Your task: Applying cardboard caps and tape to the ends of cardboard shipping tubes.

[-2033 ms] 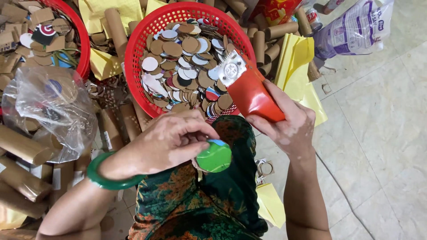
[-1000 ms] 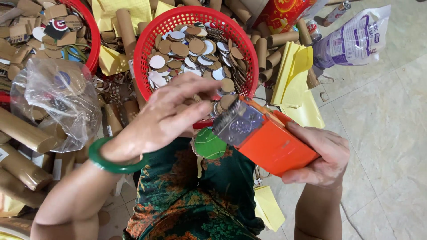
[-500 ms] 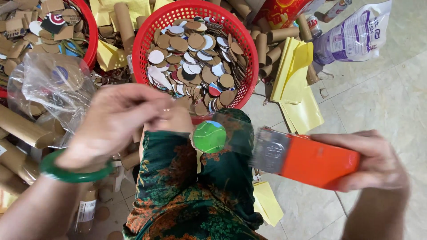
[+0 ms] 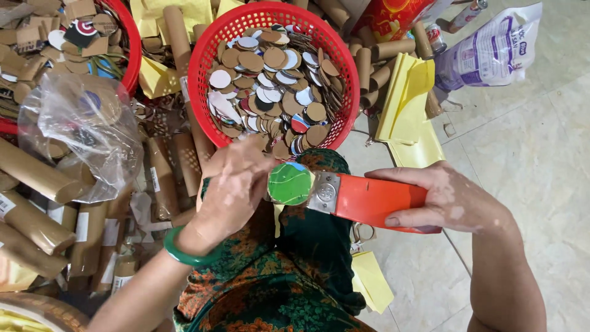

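The grey tile floor [image 4: 541, 184] is crowded with brown cardboard tubes [image 4: 34, 175]. Just below the red basket [image 4: 212, 46] of round card discs, the left hand [image 4: 230, 190] pinches a green disc [image 4: 290, 184], holding it steady. The right hand [image 4: 445, 200] wraps around an orange stapler [image 4: 369, 200], whose metal tip touches the disc's edge.

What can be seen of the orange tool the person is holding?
The orange tool is a boxy stapler-like body, seemingly painted metal, with a bare silver head at its left end. It lies roughly level above the lap. The right hand wraps its rear half, thumb on the near side. Its silver head meets the green disc held by the left hand.
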